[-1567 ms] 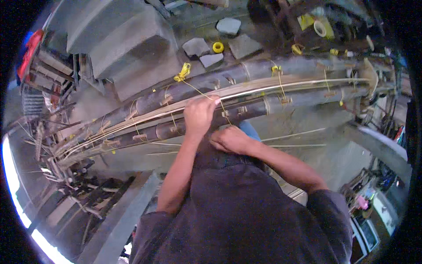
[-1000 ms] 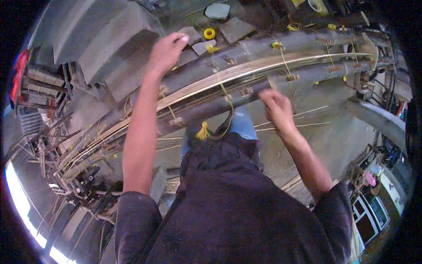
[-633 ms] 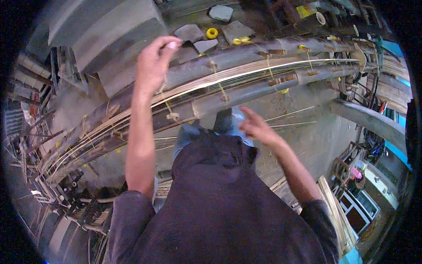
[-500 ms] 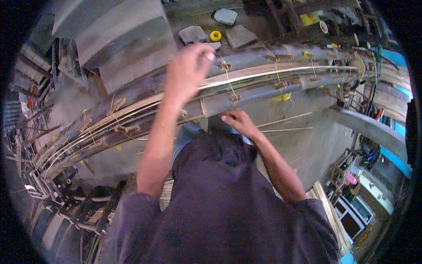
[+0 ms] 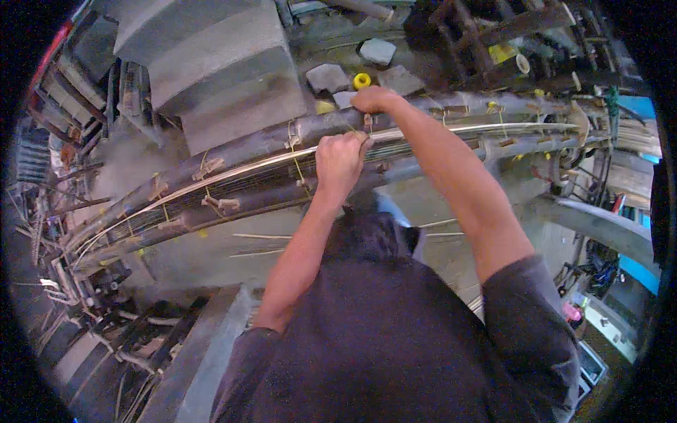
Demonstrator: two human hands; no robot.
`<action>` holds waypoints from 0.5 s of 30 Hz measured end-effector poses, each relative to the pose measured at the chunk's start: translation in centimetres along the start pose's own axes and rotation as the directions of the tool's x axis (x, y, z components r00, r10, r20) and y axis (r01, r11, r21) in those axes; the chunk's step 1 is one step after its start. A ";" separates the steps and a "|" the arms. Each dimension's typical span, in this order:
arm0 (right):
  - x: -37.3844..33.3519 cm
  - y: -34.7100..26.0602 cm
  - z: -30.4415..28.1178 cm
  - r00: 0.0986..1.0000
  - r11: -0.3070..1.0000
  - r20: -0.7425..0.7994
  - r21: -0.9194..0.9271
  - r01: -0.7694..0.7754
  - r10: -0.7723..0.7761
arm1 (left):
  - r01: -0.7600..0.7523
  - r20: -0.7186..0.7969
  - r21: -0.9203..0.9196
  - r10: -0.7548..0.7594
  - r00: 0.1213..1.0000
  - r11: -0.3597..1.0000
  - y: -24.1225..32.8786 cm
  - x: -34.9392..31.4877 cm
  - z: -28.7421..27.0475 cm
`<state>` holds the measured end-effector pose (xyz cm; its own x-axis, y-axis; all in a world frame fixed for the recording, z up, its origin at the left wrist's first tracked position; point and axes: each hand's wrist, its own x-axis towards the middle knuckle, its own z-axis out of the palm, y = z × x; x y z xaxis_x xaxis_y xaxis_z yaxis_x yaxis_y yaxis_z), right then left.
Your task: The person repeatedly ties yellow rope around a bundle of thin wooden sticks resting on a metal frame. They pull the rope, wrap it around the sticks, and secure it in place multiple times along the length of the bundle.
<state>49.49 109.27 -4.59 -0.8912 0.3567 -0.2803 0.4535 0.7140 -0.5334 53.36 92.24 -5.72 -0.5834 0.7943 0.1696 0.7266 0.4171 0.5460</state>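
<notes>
A long bundle of thin pale strips (image 5: 261, 166) lies between a far dark pole (image 5: 264, 142) and a near dark pole (image 5: 268, 196). Thin yellow cords (image 5: 297, 168) cross it at intervals, with small wooden pegs (image 5: 367, 121) at the poles. My left hand (image 5: 340, 162) is closed on top of the bundle, its thumb side beside one peg. Farther out, my right hand (image 5: 377, 101) bends over the far pole by that peg, fingers curled. What either hand grips is hidden by the fingers.
Beyond the far pole lie a yellow ring-shaped roll (image 5: 362, 81) and several flat stones (image 5: 378, 51). Broad concrete steps (image 5: 211, 70) rise at the far left. Loose thin sticks (image 5: 261, 236) lie on the floor nearer me. Timber framing (image 5: 522, 32) stands at the far right.
My right hand has reached from the near pole across to the far one. My left hand has come down from above the far pole onto the bundle. The view has shifted a little.
</notes>
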 end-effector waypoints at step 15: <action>-19.7 2.0 8.3 0.813 0.884 0.372 0.048 0.465 -0.448 | 0.466 0.380 -0.534 -0.291 0.878 0.706 -0.4 10.9 -3.2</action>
<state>68.05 98.61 -6.75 -0.9241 -0.2540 -0.2856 -0.0131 0.7679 -0.6404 45.55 99.35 -1.44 -0.5859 0.7436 -0.3221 0.0471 0.4280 0.9025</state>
